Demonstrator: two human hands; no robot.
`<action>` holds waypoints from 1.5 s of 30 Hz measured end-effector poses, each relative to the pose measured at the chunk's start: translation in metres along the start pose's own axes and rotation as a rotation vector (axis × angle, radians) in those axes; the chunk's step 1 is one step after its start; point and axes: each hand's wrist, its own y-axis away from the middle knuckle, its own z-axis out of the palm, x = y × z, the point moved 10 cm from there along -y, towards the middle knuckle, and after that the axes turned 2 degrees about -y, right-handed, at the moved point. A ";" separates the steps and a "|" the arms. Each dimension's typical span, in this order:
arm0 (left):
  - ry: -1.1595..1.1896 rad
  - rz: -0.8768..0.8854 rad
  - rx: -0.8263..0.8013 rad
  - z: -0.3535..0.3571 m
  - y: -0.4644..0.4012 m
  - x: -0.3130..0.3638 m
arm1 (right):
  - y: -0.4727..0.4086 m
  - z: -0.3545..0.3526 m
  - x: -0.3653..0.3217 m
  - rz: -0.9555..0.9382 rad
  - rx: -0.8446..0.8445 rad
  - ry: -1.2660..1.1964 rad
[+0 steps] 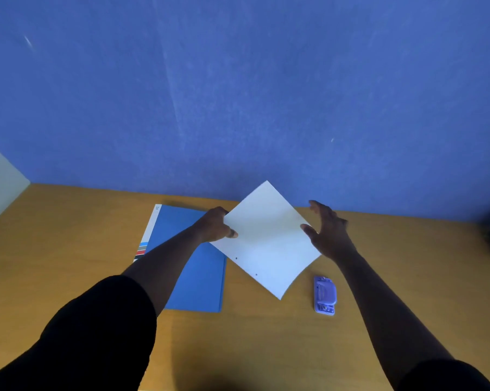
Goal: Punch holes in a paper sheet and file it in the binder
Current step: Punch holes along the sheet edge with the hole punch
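while pinched in the left hand [215, 225], punched paper sheet [269, 241] (two holes); right hand [329, 231] released beside it.

The left hand [214, 225] grips the left corner of a white paper sheet [269, 241] held above the desk [266, 348] and turned diamond-wise, with the thumb on top of the sheet and two punched holes visible near its lower-left edge. The right hand [327, 230] is spread wide at the sheet's right corner, its thumb at the paper's edge; actual contact cannot be confirmed. A closed blue binder [201, 277] lies flat on the desk beneath the left forearm, and a purple hole punch [325, 295] rests on the desk just right of the sheet's lowest corner, before a blue wall [238, 94].
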 end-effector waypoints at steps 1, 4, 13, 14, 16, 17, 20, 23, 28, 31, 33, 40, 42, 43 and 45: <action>-0.022 0.014 -0.016 0.000 0.000 0.002 | -0.003 0.003 -0.008 -0.023 -0.068 -0.041; -0.065 0.049 -0.057 0.001 0.001 0.006 | -0.001 0.017 -0.021 -0.028 -0.243 -0.178; 0.130 0.073 0.050 -0.022 -0.005 0.008 | 0.000 0.016 -0.012 0.059 -0.139 -0.208; 0.226 0.045 0.092 -0.026 -0.007 0.002 | -0.001 0.015 -0.006 0.092 -0.120 -0.211; 0.379 -0.022 0.155 -0.027 -0.007 -0.011 | -0.001 0.015 0.011 0.178 -0.091 -0.232; 0.447 -0.066 0.159 -0.021 -0.007 -0.019 | 0.000 0.016 0.020 0.226 -0.078 -0.253; 0.586 -0.207 0.050 0.016 -0.001 -0.045 | 0.004 0.027 0.047 0.372 -0.037 -0.351; 0.630 -0.232 -0.139 0.064 0.006 -0.055 | 0.012 0.043 0.066 0.486 -0.015 -0.435; 0.732 -0.290 -0.071 0.095 0.004 -0.060 | 0.017 0.067 0.076 0.555 -0.046 -0.497; 0.691 -0.336 -0.054 0.102 0.000 -0.066 | 0.013 0.077 0.084 0.586 -0.063 -0.524; 0.661 -0.361 -0.054 0.105 -0.005 -0.071 | 0.009 0.081 0.090 0.600 -0.084 -0.510; 0.468 -0.406 0.012 0.110 -0.025 -0.088 | -0.003 0.102 0.104 0.632 -0.116 -0.510; 0.420 -0.411 0.045 0.110 -0.031 -0.090 | -0.005 0.112 0.111 0.659 -0.136 -0.517; 0.399 -0.417 0.055 0.111 -0.032 -0.091 | -0.006 0.116 0.113 0.669 -0.141 -0.518; 0.363 -0.438 0.065 0.114 -0.037 -0.095 | -0.010 0.124 0.119 0.672 -0.149 -0.491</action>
